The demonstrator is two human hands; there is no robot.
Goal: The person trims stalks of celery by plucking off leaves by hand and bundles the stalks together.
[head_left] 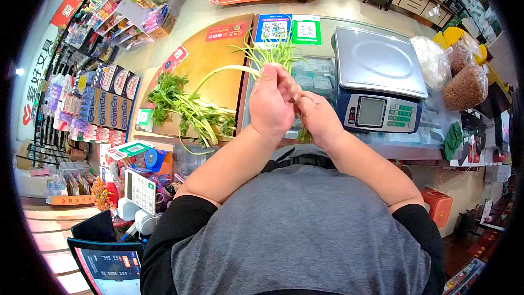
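Observation:
Above the counter, my left hand [273, 101] is wrapped round a bunch of celery stalks [275, 53], whose thin green ends fan out past the fingers. One long pale stalk bends out of the bunch toward the left. My right hand [319, 117] is closed against the left, pinching the lower part of the same bunch; some green leaves show beneath it. Much of the bunch is hidden by the fingers. A loose pile of leafy celery [199, 114] lies to the left on the wooden board [218, 65].
A digital scale [379, 65] stands right of my hands on the glass counter [322, 71]. Two payment-code cards [307, 30] lie behind. Bags of brown grains [466, 84] sit beyond the scale. A calculator [141, 190] and a laptop [109, 265] are at lower left.

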